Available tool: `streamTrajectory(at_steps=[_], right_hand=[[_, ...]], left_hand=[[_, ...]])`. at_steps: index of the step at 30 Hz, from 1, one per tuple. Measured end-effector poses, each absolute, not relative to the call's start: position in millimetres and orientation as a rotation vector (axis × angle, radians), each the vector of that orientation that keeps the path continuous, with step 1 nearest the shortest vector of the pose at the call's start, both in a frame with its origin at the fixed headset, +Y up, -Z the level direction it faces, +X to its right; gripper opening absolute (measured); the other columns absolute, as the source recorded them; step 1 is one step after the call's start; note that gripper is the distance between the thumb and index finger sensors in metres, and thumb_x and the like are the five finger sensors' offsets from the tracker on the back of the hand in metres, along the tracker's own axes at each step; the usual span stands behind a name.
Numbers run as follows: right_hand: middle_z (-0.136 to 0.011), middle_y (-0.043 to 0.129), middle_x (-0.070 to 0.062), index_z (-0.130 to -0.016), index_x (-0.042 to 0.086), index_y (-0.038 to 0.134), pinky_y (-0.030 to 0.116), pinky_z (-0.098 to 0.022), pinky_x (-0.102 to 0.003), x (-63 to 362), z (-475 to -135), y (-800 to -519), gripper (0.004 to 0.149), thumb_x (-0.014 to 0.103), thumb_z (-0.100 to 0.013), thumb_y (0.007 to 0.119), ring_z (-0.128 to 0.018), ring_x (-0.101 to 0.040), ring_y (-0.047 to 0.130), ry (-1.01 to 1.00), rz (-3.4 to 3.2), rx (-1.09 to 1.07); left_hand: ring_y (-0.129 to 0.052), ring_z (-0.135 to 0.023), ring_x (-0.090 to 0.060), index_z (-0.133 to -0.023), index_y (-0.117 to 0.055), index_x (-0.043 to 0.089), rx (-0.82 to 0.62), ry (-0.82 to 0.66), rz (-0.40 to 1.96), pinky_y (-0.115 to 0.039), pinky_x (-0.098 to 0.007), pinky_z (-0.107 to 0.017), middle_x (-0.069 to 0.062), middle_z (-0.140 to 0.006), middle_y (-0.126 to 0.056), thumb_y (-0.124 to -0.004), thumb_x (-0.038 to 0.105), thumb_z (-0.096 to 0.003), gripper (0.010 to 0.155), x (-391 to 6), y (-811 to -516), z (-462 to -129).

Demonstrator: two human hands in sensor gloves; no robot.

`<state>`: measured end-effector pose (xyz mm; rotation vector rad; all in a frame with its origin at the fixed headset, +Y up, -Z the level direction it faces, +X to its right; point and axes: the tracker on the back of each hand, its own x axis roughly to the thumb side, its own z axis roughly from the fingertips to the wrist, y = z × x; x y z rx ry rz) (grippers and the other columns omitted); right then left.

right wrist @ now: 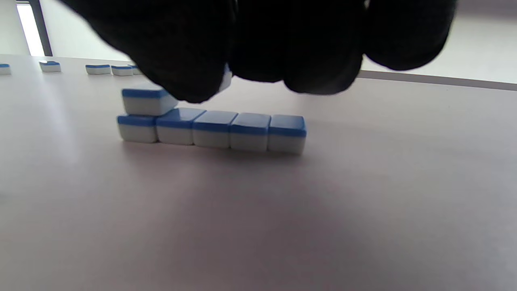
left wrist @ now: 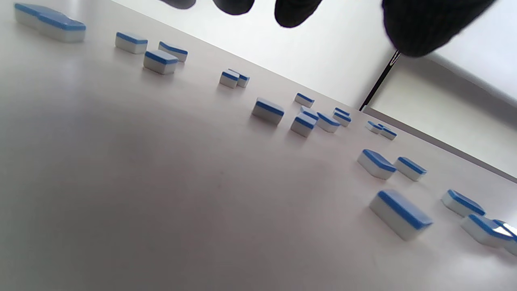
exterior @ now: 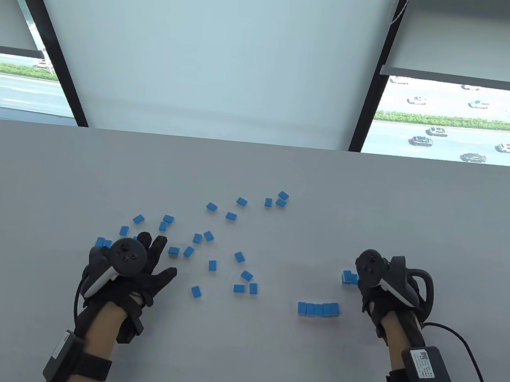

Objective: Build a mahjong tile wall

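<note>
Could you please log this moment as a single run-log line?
left hand open above loose tiles | right hand holding tiles | five-tile row laid

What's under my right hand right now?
A row of five tiles, with one tile stacked on its left end. The right hand covers that tile's right edge, so the grip is unclear.

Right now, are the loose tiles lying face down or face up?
Face down: the loose tiles show blue backs upward in the table view and left wrist view, their white sides below.
</note>
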<state>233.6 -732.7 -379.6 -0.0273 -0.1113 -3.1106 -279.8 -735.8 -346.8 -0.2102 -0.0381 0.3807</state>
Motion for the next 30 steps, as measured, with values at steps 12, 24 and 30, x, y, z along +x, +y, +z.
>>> streamTrajectory(at_steps=[12,24,30], right_hand=[[-0.073,0.085,-0.001,-0.093,0.031,0.072,0.077,-0.048,-0.049,229,-383,-740,0.054,0.035,-0.042,0.089,-0.053,-0.027,0.091,-0.143,-3.115,-0.043],[-0.078,0.084,-0.003,-0.096,0.031,0.069,0.077,-0.051,-0.051,228,-382,-738,0.058,0.035,-0.042,0.089,-0.059,-0.030,0.091,-0.177,-3.160,-0.079],[-0.095,0.073,-0.004,-0.102,0.029,0.057,0.072,-0.059,-0.054,213,-368,-712,0.071,0.035,-0.041,0.092,-0.075,-0.033,0.086,-0.115,-3.249,-0.189]], left_hand=[[-0.032,-0.107,-0.048,-0.113,-0.040,0.034,-0.210,-0.039,0.386,-0.022,-0.074,-0.066,-0.005,-0.121,-0.031,-0.067,0.069,-0.0420,0.083,-279,-736,-347],[-0.032,-0.107,-0.048,-0.113,-0.040,0.034,-0.210,-0.041,0.380,-0.022,-0.074,-0.066,-0.005,-0.121,-0.031,-0.067,0.069,-0.0420,0.083,-278,-735,-346],[-0.032,-0.107,-0.048,-0.113,-0.040,0.034,-0.199,-0.039,0.385,-0.022,-0.074,-0.066,-0.005,-0.121,-0.031,-0.067,0.069,-0.0419,0.083,-279,-733,-346]])
